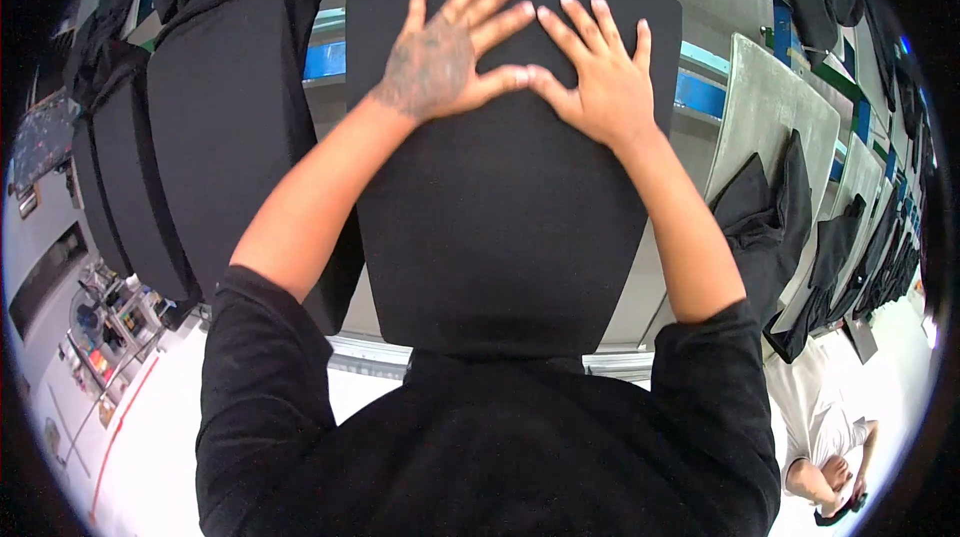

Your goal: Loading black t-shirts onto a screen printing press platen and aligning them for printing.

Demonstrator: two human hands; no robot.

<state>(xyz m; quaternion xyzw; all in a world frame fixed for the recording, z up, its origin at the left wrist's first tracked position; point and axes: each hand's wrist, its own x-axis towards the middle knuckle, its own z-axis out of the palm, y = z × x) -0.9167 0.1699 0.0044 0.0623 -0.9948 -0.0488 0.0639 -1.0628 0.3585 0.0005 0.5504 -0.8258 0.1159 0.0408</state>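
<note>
A black cloth piece, perhaps a garment, (500,237) is stretched smooth over a board in front of me, its far edge curving near the top of the view. On its upper left part lies my left hand (440,62), fingers spread and palm down. My right hand (605,82) rests flat on the upper right part, also with fingers apart. The two thumbs meet or nearly meet at the middle. Neither hand grips anything. The cloth covers the board beneath it.
More boards covered in black cloth (225,87) stand close on the left. To the right, a bare pale board (790,102) has loose black cloth (765,212) draped over its near part. Blue and grey rails (698,95) run behind. A person (825,417) in light clothing is at the lower right.
</note>
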